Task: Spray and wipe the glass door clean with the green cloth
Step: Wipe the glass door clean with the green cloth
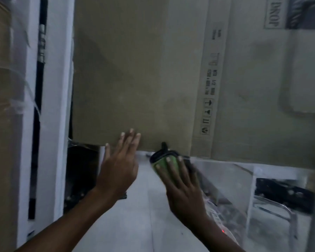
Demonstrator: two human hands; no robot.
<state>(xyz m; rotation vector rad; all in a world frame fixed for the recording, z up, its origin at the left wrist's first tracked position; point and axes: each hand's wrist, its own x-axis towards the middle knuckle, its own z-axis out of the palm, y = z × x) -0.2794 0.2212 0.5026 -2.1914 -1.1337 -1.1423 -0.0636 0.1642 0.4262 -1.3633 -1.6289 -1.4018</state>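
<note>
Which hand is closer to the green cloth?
The right hand. Its straight fingers press the green cloth with black edging flat against the glass. The left hand is spread open beside it, not touching it.

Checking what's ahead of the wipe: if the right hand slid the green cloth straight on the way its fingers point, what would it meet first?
The right hand points up the glass; the green cloth would likely keep sliding over the cardboard box seen behind it. Depth is unclear.

Right hand (pixel 185 186) presses a green cloth (pixel 165 163) flat against the glass door (pixel 244 188); left hand (pixel 119 166), fingers straight, rests beside it; cardboard box (pixel 135 70) behind.
</note>
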